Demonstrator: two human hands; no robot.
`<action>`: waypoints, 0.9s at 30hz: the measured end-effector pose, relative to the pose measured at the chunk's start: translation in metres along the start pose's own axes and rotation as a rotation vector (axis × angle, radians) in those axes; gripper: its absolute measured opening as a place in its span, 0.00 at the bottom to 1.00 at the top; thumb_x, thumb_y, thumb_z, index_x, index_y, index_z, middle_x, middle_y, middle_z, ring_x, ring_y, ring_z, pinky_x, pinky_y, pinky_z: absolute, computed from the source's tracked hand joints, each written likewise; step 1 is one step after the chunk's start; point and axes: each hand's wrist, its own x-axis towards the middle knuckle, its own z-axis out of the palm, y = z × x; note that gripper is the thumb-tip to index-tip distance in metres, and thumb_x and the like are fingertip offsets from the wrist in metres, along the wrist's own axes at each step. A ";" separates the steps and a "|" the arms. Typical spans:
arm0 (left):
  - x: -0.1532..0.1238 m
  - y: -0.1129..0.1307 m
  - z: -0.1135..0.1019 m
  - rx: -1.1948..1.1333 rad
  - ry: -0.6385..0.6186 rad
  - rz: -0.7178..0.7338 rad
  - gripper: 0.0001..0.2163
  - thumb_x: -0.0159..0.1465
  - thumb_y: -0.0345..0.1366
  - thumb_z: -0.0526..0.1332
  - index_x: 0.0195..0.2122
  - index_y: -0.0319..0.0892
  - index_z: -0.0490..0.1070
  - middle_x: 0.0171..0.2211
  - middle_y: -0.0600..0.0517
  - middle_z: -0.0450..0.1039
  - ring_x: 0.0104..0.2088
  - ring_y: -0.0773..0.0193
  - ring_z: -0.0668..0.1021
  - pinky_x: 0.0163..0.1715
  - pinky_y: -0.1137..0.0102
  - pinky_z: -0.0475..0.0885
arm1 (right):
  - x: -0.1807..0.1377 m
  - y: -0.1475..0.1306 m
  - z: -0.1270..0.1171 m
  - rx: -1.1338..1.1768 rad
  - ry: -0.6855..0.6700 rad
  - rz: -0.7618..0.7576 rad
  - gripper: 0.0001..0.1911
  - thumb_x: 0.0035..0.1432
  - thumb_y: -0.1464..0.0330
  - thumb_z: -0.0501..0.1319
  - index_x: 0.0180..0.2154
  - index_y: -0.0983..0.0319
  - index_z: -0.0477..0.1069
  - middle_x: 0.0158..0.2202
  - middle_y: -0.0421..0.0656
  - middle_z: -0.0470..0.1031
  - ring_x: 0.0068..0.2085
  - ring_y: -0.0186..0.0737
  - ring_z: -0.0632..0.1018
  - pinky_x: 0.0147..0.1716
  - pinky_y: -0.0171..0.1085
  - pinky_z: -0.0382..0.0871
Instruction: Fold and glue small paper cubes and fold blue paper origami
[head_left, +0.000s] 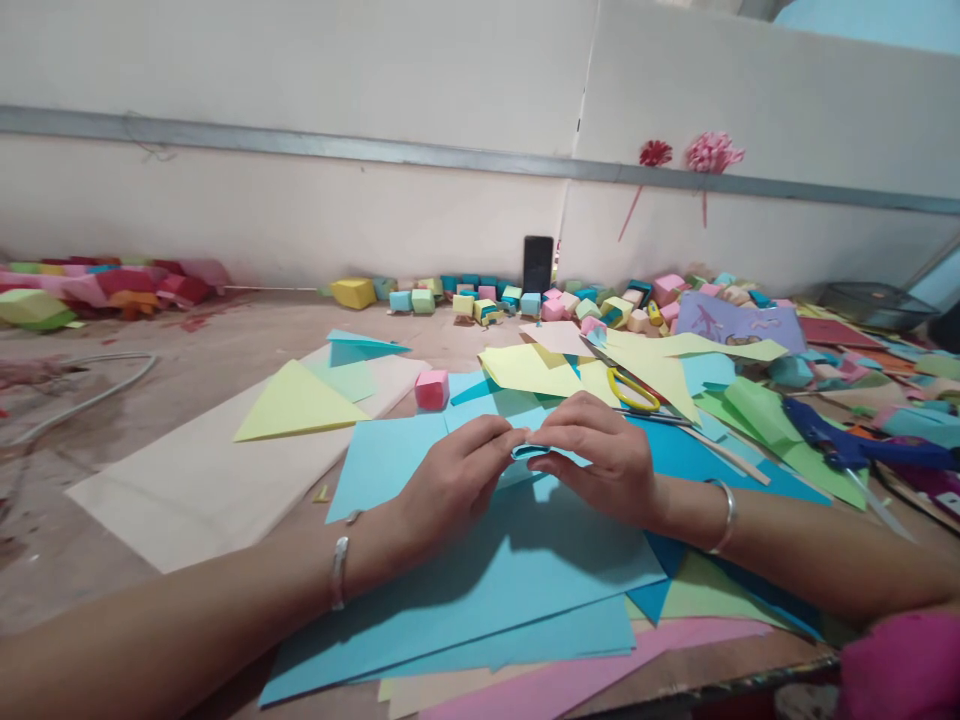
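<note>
A small piece of folded blue paper [531, 452] is pinched between both hands, above light blue sheets [517, 560] on the table. My left hand [461, 470] comes in from the left, its fingertips closed on the paper's left end. From the right, my right hand [604, 455] grips the other end between thumb and fingers. The fingers cover much of the folded piece. Just beyond the hands sit a pink paper cube [432, 390] and scissors with yellow handles [634, 390].
Several small paper cubes [487, 300] line the wall beside an upright phone [538, 264]. A folded yellow sheet [300, 405] lies on white paper [187, 490] at left. A blue glue gun [862, 445] rests at right among green and blue scraps. Paper flowers [714, 152] hang on the wall rail.
</note>
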 end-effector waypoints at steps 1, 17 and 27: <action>0.000 0.000 0.000 0.001 -0.004 0.000 0.14 0.69 0.26 0.50 0.53 0.42 0.66 0.38 0.48 0.72 0.37 0.63 0.76 0.34 0.71 0.75 | 0.000 0.000 0.000 0.002 -0.003 -0.003 0.11 0.59 0.69 0.66 0.45 0.56 0.75 0.33 0.43 0.77 0.33 0.38 0.75 0.33 0.39 0.72; 0.000 0.002 0.000 -0.046 -0.028 0.015 0.12 0.68 0.24 0.51 0.48 0.39 0.69 0.37 0.46 0.73 0.36 0.64 0.76 0.34 0.70 0.76 | 0.002 -0.002 -0.003 0.173 -0.057 0.077 0.02 0.58 0.72 0.66 0.35 0.60 0.75 0.29 0.43 0.77 0.32 0.37 0.74 0.32 0.38 0.72; 0.009 0.015 -0.011 -0.159 0.090 -0.121 0.02 0.63 0.31 0.64 0.36 0.40 0.72 0.31 0.50 0.74 0.29 0.68 0.76 0.26 0.75 0.72 | 0.003 -0.001 -0.005 0.204 -0.078 0.028 0.01 0.60 0.72 0.64 0.35 0.61 0.75 0.28 0.43 0.77 0.32 0.36 0.74 0.32 0.38 0.71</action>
